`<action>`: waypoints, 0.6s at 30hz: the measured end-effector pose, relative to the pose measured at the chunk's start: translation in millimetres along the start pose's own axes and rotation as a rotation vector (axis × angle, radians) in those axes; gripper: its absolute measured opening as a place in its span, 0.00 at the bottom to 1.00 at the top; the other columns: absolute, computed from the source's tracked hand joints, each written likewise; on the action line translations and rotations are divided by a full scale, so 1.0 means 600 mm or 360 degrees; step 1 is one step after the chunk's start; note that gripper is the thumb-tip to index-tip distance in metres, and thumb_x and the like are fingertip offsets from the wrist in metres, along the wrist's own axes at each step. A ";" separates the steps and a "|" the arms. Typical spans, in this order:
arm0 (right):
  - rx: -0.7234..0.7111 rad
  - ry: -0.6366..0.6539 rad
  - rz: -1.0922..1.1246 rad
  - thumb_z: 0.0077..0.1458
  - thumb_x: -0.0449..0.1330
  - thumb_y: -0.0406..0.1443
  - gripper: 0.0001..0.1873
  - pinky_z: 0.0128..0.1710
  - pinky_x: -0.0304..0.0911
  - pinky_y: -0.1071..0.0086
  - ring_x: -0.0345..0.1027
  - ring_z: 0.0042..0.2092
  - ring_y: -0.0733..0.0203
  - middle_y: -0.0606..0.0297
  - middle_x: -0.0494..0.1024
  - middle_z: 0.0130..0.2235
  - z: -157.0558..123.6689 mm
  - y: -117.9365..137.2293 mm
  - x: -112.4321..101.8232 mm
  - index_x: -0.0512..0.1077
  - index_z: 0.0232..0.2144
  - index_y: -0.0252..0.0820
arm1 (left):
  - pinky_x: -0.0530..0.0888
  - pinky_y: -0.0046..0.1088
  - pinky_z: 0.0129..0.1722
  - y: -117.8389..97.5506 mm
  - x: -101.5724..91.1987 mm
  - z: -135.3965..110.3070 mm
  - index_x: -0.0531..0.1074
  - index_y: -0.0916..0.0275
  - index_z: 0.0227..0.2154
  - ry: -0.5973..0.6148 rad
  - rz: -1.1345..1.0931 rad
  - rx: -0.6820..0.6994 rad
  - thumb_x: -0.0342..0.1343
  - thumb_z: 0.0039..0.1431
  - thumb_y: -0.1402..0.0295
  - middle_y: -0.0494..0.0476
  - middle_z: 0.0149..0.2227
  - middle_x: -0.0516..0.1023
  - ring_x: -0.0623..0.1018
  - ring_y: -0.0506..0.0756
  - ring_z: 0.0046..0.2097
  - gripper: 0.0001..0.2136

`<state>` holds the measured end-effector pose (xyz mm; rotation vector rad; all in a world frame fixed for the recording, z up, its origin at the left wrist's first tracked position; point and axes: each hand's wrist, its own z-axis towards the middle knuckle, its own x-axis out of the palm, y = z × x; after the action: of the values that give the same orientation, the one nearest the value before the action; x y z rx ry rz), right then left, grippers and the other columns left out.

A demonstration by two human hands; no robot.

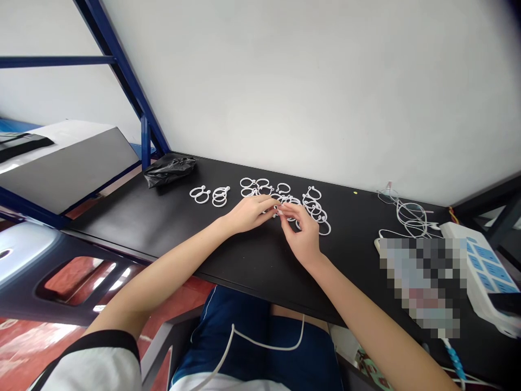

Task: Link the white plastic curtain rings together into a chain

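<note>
My left hand (253,212) and my right hand (302,225) meet at the fingertips over the middle of the black table (244,260). Both are closed in a pinch around a small white part, which looks like the eyelet of a white curtain ring (279,210); the fingers hide most of it. Behind and beneath my hands lies a loose cluster of white curtain rings (312,206) with small eyelets, some overlapping. More of these rings (220,196) lie apart in two small groups, left of my left hand.
A crumpled black plastic bag (169,171) lies at the table's back left corner. To the right are a coiled white cable (411,217), a blurred-out device (419,288) and a white power strip (484,266) with blue sockets. A wall rises behind the table; a blue metal frame (122,70) stands left.
</note>
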<state>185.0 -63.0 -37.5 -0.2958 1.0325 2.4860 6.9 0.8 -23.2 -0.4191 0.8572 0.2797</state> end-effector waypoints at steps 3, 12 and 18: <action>0.0011 -0.0006 0.0033 0.59 0.56 0.27 0.19 0.51 0.74 0.58 0.78 0.47 0.56 0.60 0.81 0.44 -0.002 -0.005 0.000 0.68 0.51 0.47 | 0.69 0.24 0.34 0.008 0.000 -0.003 0.71 0.63 0.45 0.0015 0.0005 -0.0032 0.48 0.69 0.67 0.55 0.35 0.77 0.76 0.51 0.35 0.09; 0.0007 -0.0105 -0.0290 0.54 0.54 0.25 0.19 0.52 0.70 0.53 0.75 0.49 0.53 0.60 0.80 0.45 0.003 -0.007 -0.005 0.70 0.47 0.46 | 0.66 0.21 0.28 0.009 0.005 -0.008 0.73 0.62 0.40 -0.0025 0.0074 -0.0030 0.49 0.69 0.67 0.54 0.36 0.78 0.77 0.49 0.33 0.08; 0.0207 -0.0142 -0.0238 0.54 0.55 0.26 0.13 0.52 0.69 0.54 0.74 0.48 0.53 0.58 0.80 0.43 0.007 -0.022 -0.009 0.73 0.39 0.44 | 0.66 0.21 0.29 0.012 0.006 -0.009 0.73 0.62 0.39 -0.0021 0.0091 -0.0052 0.49 0.69 0.67 0.55 0.36 0.79 0.77 0.49 0.33 0.08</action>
<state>195.7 -53.3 -40.6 -0.2121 1.0883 2.2670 2.4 4.9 -31.1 -0.4235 0.8537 0.3494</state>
